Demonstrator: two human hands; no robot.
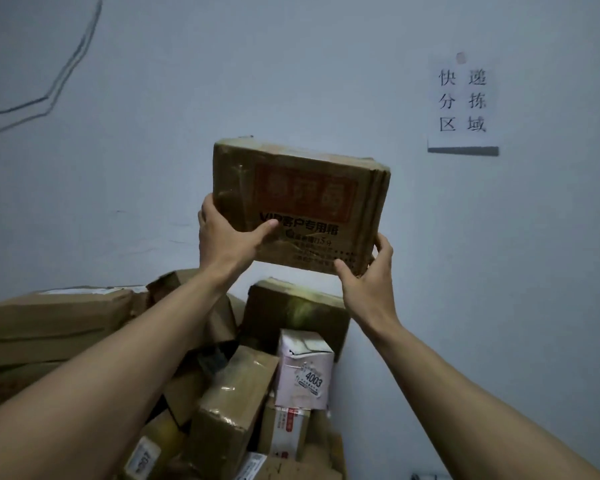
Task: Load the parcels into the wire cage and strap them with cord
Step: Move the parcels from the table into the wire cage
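Note:
I hold a brown cardboard parcel [302, 202] with a red printed panel and black lettering up in front of the wall, above a heap of parcels. My left hand [226, 237] grips its lower left side, thumb across the front face. My right hand [368, 275] grips its lower right corner, thumb under the bottom edge. Below lie several parcels: a large brown box [295, 313], a pinkish-white carton [305, 368] with a 4003 sticker, and a taped brown box [232, 403]. No wire cage or cord is in view.
A pale wall fills the background, with a paper sign [463, 102] at the upper right. More flat brown boxes [56, 317] are stacked at the left. A thin cable [49, 84] runs along the wall at the upper left.

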